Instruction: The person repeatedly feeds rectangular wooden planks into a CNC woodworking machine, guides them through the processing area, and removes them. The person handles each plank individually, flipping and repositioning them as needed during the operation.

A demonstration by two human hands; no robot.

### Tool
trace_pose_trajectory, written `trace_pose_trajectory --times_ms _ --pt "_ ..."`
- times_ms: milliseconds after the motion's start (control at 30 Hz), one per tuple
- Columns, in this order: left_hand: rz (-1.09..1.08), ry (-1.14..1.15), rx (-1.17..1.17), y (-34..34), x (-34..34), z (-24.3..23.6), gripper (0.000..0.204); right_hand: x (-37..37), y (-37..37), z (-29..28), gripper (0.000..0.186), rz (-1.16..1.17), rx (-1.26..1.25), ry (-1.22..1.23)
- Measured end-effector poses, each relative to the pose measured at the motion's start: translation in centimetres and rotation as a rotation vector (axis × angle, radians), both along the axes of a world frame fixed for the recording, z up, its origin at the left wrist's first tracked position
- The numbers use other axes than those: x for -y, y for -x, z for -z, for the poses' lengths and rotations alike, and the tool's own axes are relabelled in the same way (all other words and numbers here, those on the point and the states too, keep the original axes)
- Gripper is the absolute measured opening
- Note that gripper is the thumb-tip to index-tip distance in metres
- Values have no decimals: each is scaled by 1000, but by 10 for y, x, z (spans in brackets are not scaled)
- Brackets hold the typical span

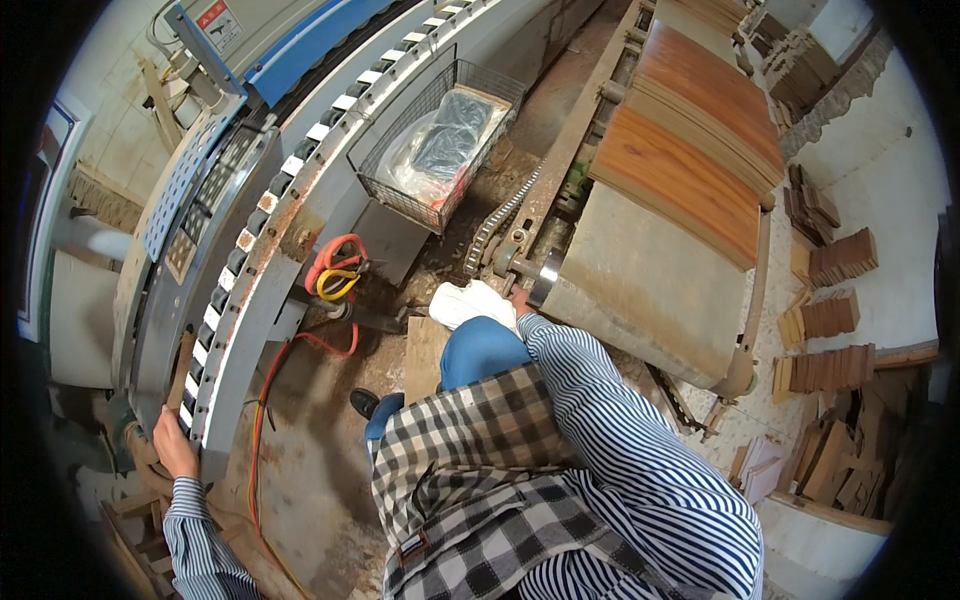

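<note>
Person's bent over between two machines in a woodshop, striped sleeves and a checked apron. Left hand (172,440) is out at the lower left, resting on the end of the long conveyor track (262,245) w/ black-and-white pads that curves up the left side; fingers are folded over the edge of the track, gripping the machine itself, nothing loose in them. Right hand (521,301) is reaching fwd to the metal roller (545,276) at the near end of the grey belt table (640,280). Most of that hand is hidden by the sleeve and a white cloth (470,302) just beside it, so can't tell how far the fingers are open or whether they hold anything.

Wood panels (690,130), orange-brown, lie stacked on the far part of the belt table, well apart from both hands. A drive chain (495,222) runs beside the roller. Between the machines, a wire basket (440,140) w/ plastic-wrapped stuff inside, and red and yellow hoses (335,270) coiled below it. Small stacks of wood blocks (825,315) sit on the floor at right. A black shoe (364,402) shows on the dusty floor, near a flat board (424,355).
</note>
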State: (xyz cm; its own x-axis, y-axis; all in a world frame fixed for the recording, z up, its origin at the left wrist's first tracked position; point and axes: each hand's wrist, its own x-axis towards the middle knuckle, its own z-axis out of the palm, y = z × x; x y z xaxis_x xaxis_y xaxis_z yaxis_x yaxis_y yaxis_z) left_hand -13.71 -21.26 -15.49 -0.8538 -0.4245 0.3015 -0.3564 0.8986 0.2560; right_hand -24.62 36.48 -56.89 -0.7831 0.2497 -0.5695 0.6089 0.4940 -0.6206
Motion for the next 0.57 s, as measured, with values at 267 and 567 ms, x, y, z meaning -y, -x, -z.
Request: trace_pose_trajectory --times_ms 267,567 --pt "9 -7 4 5 -8 -5 49 -1 -3 -2 45 50 -5 67" --pt "-24 -60 109 8 -22 -18 48 -1 -1 -4 25 201 -45 103"
